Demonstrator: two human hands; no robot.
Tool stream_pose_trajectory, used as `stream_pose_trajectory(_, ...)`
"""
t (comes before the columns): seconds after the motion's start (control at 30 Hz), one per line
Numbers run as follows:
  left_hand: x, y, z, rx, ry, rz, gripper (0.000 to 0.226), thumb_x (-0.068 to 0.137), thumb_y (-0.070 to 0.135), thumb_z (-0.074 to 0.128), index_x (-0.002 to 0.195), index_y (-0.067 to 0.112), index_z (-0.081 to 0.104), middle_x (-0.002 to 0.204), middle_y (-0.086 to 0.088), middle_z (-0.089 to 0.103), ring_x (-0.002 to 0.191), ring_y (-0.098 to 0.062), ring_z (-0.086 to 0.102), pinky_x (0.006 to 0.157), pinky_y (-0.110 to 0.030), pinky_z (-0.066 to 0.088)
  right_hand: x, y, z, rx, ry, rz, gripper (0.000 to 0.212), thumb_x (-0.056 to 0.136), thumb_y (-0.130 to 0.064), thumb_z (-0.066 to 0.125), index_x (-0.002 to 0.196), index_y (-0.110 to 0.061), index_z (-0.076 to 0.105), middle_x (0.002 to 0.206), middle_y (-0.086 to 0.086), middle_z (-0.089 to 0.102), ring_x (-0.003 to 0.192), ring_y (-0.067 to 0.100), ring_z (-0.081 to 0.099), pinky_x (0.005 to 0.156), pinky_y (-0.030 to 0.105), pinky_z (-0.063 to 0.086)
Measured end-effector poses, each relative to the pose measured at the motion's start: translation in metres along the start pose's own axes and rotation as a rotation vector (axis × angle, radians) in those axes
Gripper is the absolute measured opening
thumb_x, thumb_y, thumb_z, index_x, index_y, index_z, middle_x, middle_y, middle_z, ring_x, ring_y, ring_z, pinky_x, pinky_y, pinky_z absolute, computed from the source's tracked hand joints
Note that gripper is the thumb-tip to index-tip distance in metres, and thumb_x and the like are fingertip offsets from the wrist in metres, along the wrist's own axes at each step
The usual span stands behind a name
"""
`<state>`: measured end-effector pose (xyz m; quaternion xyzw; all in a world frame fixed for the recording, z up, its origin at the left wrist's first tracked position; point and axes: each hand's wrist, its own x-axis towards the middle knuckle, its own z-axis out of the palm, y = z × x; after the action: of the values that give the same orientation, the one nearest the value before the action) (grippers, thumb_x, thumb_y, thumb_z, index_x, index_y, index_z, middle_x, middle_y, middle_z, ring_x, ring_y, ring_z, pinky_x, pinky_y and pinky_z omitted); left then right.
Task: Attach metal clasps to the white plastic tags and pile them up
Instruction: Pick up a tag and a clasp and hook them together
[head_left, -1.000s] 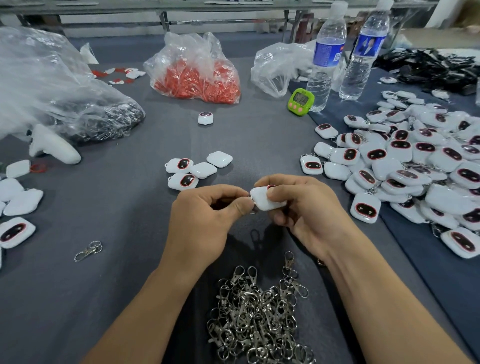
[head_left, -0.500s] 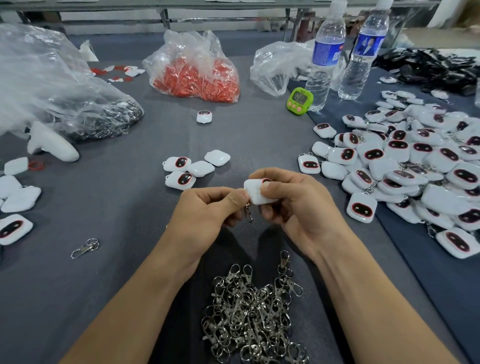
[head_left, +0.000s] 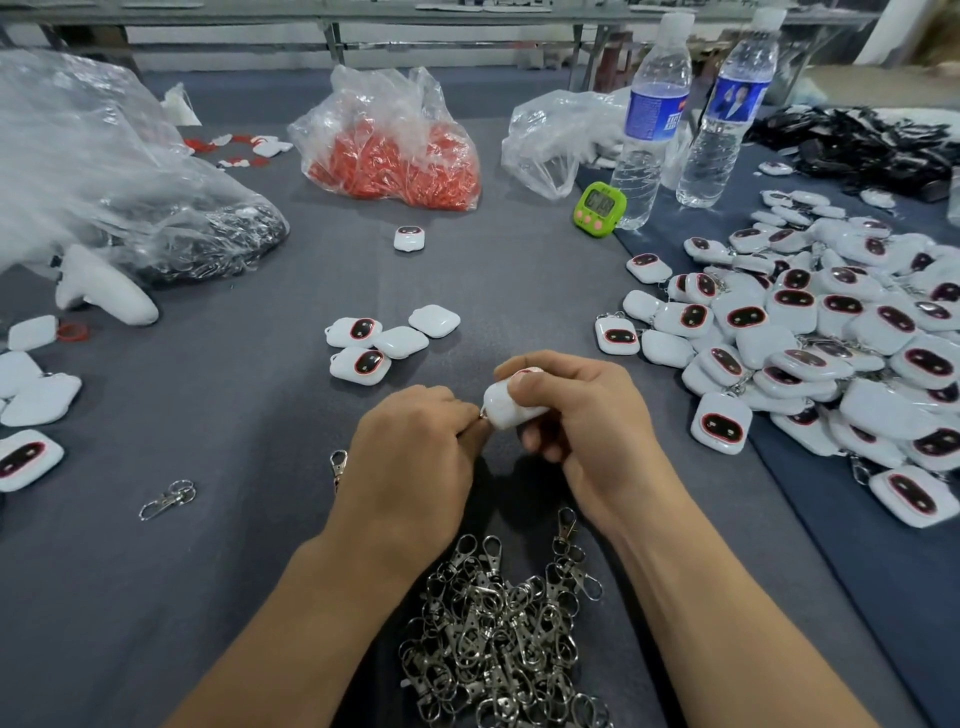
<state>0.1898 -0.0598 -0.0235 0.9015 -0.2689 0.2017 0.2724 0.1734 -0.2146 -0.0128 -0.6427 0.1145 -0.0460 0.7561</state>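
Grey cloth covers the table (head_left: 249, 561), with metal table frames along the back of the room. Above its near middle, the right hand (head_left: 587, 431) grips a white tag (head_left: 506, 406), thumb on top and fingers curled beneath. The left hand (head_left: 415, 457), fingers closed tight, pinches a metal clasp (head_left: 484, 414) against the tag's left corner. The tag's blank back faces up, and its long axis runs left to right. A heap of clasps (head_left: 498, 639) lies between the forearms, a pile of tags (head_left: 831, 364) at right, and four loose tags (head_left: 387, 343) just beyond the hands.
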Motion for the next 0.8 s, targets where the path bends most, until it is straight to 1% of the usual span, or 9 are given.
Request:
stream_pose_trajectory(0.1, -0.002, 0.001, 0.002, 0.033, -0.024, -0.047, 0.027, 0.094, 0.026, 0.069, 0.071, 0.013, 0.071, 0.063, 0.001, 0.054, 0.062, -0.017, 0.041, 0.059, -0.033, 0.027, 0.0, 0.001, 0.003, -0.041, -0.008, -0.004, 0.018, 0.086, 0.0, 0.063, 0.082, -0.012, 0.076, 0.064, 0.005, 0.067, 0.041, 0.012, 0.047, 0.038, 0.019, 0.031)
stream_pose_trajectory(0.17, -0.002, -0.001, 0.002, -0.11, -0.039, -0.132, 0.02, 0.094, 0.03, 0.069, 0.078, 0.018, 0.074, 0.066, 0.005, 0.058, 0.064, -0.015, 0.05, 0.06, -0.033, 0.037, 0.001, 0.0, 0.003, 0.026, -0.013, 0.021, 0.019, 0.089, 0.0, 0.06, 0.086, -0.01, 0.075, 0.066, 0.008, 0.068, 0.041, 0.013, 0.047, 0.039, 0.021, 0.032)
stream_pose_trajectory(0.23, 0.001, -0.001, -0.002, -0.362, -0.013, -0.248, 0.008, 0.092, 0.027, 0.072, 0.089, 0.03, 0.078, 0.072, 0.011, 0.068, 0.07, -0.007, 0.061, 0.062, -0.019, 0.043, 0.001, -0.002, 0.003, 0.123, -0.023, 0.052, 0.02, 0.092, 0.0, 0.057, 0.091, -0.008, 0.075, 0.069, 0.01, 0.069, 0.042, 0.013, 0.047, 0.04, 0.021, 0.032)
stream_pose_trajectory(0.3, 0.005, 0.001, -0.003, -0.637, -0.009, -0.364, 0.019, 0.091, 0.021, 0.074, 0.089, 0.039, 0.08, 0.074, 0.017, 0.073, 0.068, 0.004, 0.064, 0.063, -0.008, 0.045, 0.001, -0.003, 0.002, 0.201, -0.027, 0.068, 0.022, 0.093, -0.001, 0.054, 0.094, -0.007, 0.075, 0.068, 0.01, 0.068, 0.042, 0.014, 0.047, 0.04, 0.022, 0.032)
stream_pose_trajectory(0.37, 0.01, 0.003, -0.002, -0.834, -0.012, -0.473, 0.029, 0.09, 0.015, 0.074, 0.078, 0.041, 0.08, 0.065, 0.01, 0.072, 0.059, 0.001, 0.059, 0.06, -0.011, 0.048, 0.001, -0.004, 0.002, 0.218, -0.03, 0.061, 0.022, 0.095, -0.002, 0.052, 0.096, -0.006, 0.074, 0.066, 0.009, 0.066, 0.041, 0.014, 0.046, 0.04, 0.022, 0.03)
stream_pose_trajectory(0.43, 0.012, 0.003, -0.003, -0.867, -0.02, -0.52, 0.033, 0.09, 0.015, 0.074, 0.073, 0.043, 0.08, 0.061, 0.006, 0.069, 0.057, -0.001, 0.056, 0.058, -0.014, 0.048, 0.001, -0.003, 0.002, 0.199, -0.036, 0.051, 0.022, 0.095, -0.002, 0.053, 0.096, -0.009, 0.074, 0.068, 0.007, 0.067, 0.041, 0.014, 0.046, 0.041, 0.023, 0.029)
stream_pose_trajectory(0.53, 0.008, -0.002, -0.006, -0.72, 0.008, -0.445, 0.027, 0.089, 0.017, 0.076, 0.073, 0.039, 0.08, 0.061, 0.009, 0.069, 0.055, 0.0, 0.055, 0.056, -0.013, 0.045, 0.0, -0.002, 0.004, 0.162, -0.032, 0.012, 0.023, 0.095, -0.001, 0.054, 0.092, -0.012, 0.074, 0.066, 0.006, 0.067, 0.04, 0.013, 0.046, 0.04, 0.02, 0.028)
stream_pose_trajectory(0.7, 0.0, -0.004, -0.005, -0.045, -0.041, -0.078, 0.021, 0.09, 0.023, 0.07, 0.071, 0.018, 0.074, 0.062, 0.004, 0.056, 0.062, -0.017, 0.051, 0.058, -0.035, 0.037, -0.002, 0.005, 0.01, -0.044, 0.031, -0.133, 0.02, 0.09, -0.001, 0.061, 0.085, -0.015, 0.074, 0.06, 0.005, 0.062, 0.039, 0.014, 0.045, 0.038, 0.019, 0.033)
stream_pose_trajectory(0.8, -0.002, -0.005, -0.002, 0.149, -0.069, -0.025, 0.021, 0.09, 0.021, 0.069, 0.071, 0.015, 0.071, 0.064, 0.0, 0.056, 0.063, -0.023, 0.049, 0.058, -0.032, 0.029, -0.002, 0.011, 0.015, -0.187, 0.065, -0.167, 0.013, 0.087, -0.011, 0.065, 0.086, -0.02, 0.075, 0.057, 0.004, 0.059, 0.046, 0.016, 0.05, 0.048, 0.024, 0.041)
